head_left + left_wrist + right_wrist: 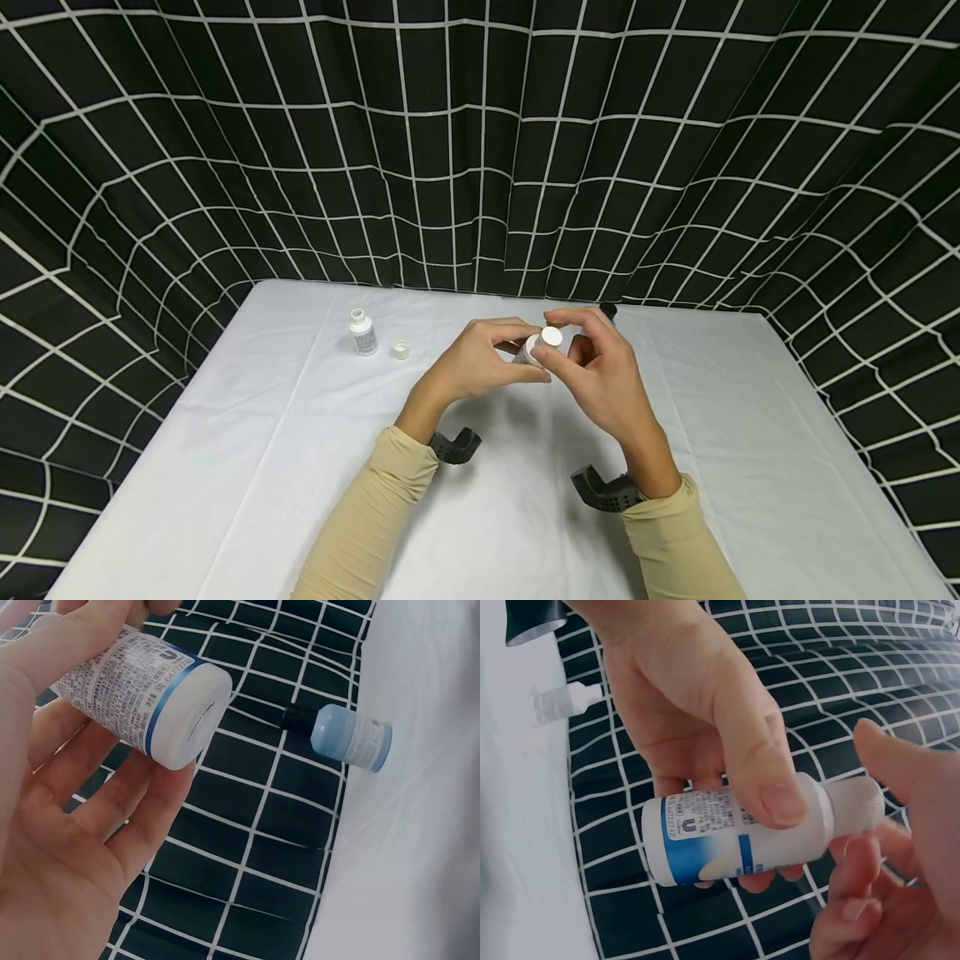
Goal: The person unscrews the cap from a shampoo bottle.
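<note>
My left hand [480, 358] grips a white bottle [727, 832] by its body, thumb on one side and fingers on the other. The label is blue and white with small print, and the bottle's base shows in the left wrist view. My right hand [600, 362] is at the top end, with curled fingers around the white cap [551, 336]. In the right wrist view a finger touches the cap [859, 804], while the thumb appears a little off it. Both hands are raised above the white-covered table.
At the left stands a small white bottle [363, 332] with its mouth uncovered. Beside it a white cap [401, 349] lies on the table [300, 467]. A blue bottle with a black top [349, 735] stands behind my right hand. Black gridded cloth [465, 150] hangs around the table.
</note>
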A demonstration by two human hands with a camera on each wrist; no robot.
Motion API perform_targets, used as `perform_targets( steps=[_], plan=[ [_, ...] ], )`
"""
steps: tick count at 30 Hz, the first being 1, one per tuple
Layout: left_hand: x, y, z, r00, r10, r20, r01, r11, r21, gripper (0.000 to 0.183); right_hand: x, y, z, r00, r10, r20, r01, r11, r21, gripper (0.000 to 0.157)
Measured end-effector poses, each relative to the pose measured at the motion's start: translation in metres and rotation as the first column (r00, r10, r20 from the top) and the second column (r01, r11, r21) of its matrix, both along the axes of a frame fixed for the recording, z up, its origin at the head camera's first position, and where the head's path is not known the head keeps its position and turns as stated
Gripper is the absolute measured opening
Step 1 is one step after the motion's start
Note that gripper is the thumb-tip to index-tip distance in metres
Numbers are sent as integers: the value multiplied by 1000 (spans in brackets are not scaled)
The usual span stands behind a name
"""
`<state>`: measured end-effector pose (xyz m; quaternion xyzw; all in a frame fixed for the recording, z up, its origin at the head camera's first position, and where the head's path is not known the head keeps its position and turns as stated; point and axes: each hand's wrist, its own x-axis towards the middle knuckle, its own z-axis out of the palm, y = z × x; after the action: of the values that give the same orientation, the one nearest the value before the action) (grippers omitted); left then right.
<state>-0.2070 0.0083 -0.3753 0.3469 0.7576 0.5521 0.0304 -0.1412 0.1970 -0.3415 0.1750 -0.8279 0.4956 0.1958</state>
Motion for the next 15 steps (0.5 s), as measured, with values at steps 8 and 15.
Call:
perform_targets(
  steps=[8, 15],
  plan=[
    [-2, 2, -3, 998, -22, -55, 21, 1000, -23, 34, -3, -1, -4, 993, -88, 83, 88, 996, 3, 29],
    [-4, 3, -6, 999, -15, -45, 13, 999, -37, 34, -3, 0, -4, 995, -61, 79, 57, 997, 44, 25]
  ],
)
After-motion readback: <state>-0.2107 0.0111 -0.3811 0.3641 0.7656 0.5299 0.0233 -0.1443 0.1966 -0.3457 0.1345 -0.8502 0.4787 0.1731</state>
